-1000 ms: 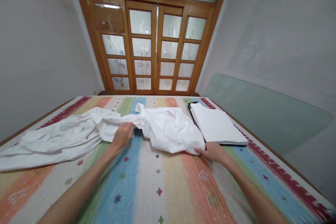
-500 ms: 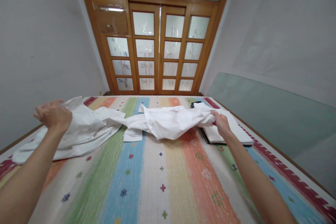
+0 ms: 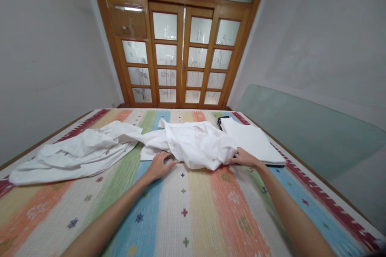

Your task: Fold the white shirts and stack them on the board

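Note:
A crumpled white garment (image 3: 199,142) lies across the middle of the striped cover, with a narrow sleeve-like part stretching to its left. My right hand (image 3: 243,157) pinches its right end, close to the cover. By its lower left edge is my left hand (image 3: 163,164), thumb and fingers apart, fingertips against or just beside the cloth; nothing shows in its grasp. Further left, a spread-out white cloth (image 3: 81,148) meets the garment at a narrow twisted point; whether the two are one piece I cannot tell.
A folded white stack (image 3: 250,138) with black edges lies right of the garment. The patterned striped cover (image 3: 171,217) spreads over the bed. A pale green panel (image 3: 313,128) runs along the right wall. Wooden glass-paned doors (image 3: 183,60) stand behind.
My left hand has left the left-hand cloth, which now lies flatter, and moved right to the garment's lower edge. My right hand has come lower and slightly nearer, still holding the garment.

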{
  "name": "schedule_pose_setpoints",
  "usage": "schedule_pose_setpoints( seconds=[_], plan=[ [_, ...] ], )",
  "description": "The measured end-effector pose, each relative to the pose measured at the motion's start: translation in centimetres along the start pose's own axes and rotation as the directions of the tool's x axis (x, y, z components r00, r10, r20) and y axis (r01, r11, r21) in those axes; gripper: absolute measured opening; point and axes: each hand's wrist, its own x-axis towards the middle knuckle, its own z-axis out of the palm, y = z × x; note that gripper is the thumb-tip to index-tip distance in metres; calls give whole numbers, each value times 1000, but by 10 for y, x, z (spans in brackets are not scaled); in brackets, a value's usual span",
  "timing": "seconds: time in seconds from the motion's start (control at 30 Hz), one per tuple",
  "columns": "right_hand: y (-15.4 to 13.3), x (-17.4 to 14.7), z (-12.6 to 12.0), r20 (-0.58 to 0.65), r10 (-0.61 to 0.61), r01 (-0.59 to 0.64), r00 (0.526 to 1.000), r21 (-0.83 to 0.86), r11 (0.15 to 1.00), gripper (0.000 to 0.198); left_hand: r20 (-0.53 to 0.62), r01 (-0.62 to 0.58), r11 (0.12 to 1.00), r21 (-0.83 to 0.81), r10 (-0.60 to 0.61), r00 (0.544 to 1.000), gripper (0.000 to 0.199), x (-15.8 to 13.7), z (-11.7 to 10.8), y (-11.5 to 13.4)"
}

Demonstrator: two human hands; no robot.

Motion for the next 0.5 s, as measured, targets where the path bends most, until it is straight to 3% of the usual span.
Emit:
schedule_pose_setpoints(
  seconds=[0.13,0.27,0.4,0.5],
  plan=[
    [2,-4,6,-14,-10,11,1000,47,999,51,-27,125,978,-169,-131,991,34,26,21,7],
    [1,3,10,-48,-25,31,999,111,993,44,-41,247,864,-439,-293,955,31,44,22,2],
    [0,14,4,-280,30,46,960,261,964,47,-144,175,609,-774,-439,887,33,58,-6,-4],
    [-1,25,-8,-504,105,120,857,394,911,43,-244,107,503,-858,-581,776,29,68,-47,-14]
  ],
)
